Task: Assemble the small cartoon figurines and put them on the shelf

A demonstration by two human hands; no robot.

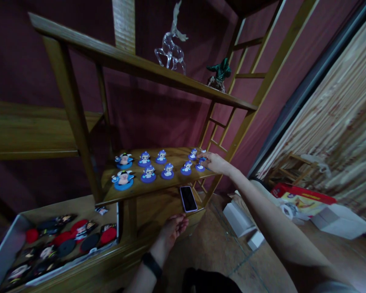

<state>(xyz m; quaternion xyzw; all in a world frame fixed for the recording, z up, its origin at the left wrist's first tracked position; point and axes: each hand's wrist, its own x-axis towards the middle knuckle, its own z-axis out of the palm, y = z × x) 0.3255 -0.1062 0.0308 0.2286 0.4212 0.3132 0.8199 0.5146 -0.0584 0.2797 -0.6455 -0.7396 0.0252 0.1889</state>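
Note:
My right hand (216, 162) reaches to the right end of a wooden shelf, its fingers closed around a small figurine (203, 151) that they mostly cover. Just in front of it stands a purple-based figurine (200, 166), with another purple-based figurine (192, 154) to its left. My left hand (173, 230) hovers low in front of the shelf, fingers loosely curled and apart, holding nothing visible. Two rows of figurines line the shelf: purple-based ones such as this one (148, 174), and two blue-based pig-like figurines (123, 180) at the left end.
A phone (188, 199) lies on the lower ledge. At lower left, a cardboard box (21, 221) holds several red and black figurines. A clear deer ornament (172, 51) and a green sculpture (221, 73) stand on the upper shelf. White boxes (239, 219) lie on the floor.

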